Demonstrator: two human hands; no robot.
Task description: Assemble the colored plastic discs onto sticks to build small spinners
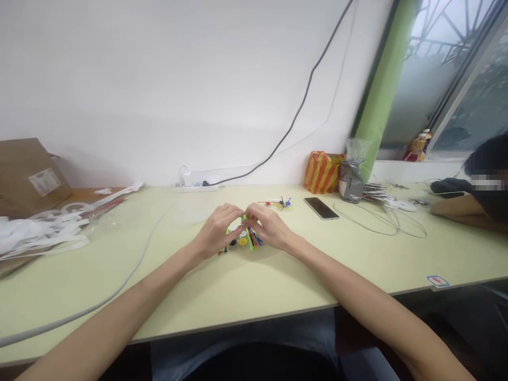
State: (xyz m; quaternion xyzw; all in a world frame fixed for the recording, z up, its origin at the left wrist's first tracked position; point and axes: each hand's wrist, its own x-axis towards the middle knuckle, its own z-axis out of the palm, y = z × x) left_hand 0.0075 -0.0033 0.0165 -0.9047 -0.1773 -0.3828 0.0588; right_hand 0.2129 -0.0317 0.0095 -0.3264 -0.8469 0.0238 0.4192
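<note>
Over the middle of the table, my left hand (220, 228) and my right hand (270, 226) meet with fingers curled and fingertips pinched together. Between the fingertips shows a small green plastic piece (245, 217); its kind is too small to tell, and the fingers partly hide it. Just under and in front of the hands stand small round pots, one of them yellow (243, 242). Beside these, near my right hand, lies a bunch of thin green, blue and red plastic pieces (253, 239). More bright bits show below my left hand.
Beyond my hands lie small coloured parts (283, 202) and a phone (321, 208). A striped bag (322, 172), a grey pouch (351, 180) and a thin looped cable (391, 233) are to the right. White strips (24, 235) and a cardboard box (29, 177) fill the left. Another person's arm (460, 209) rests far right.
</note>
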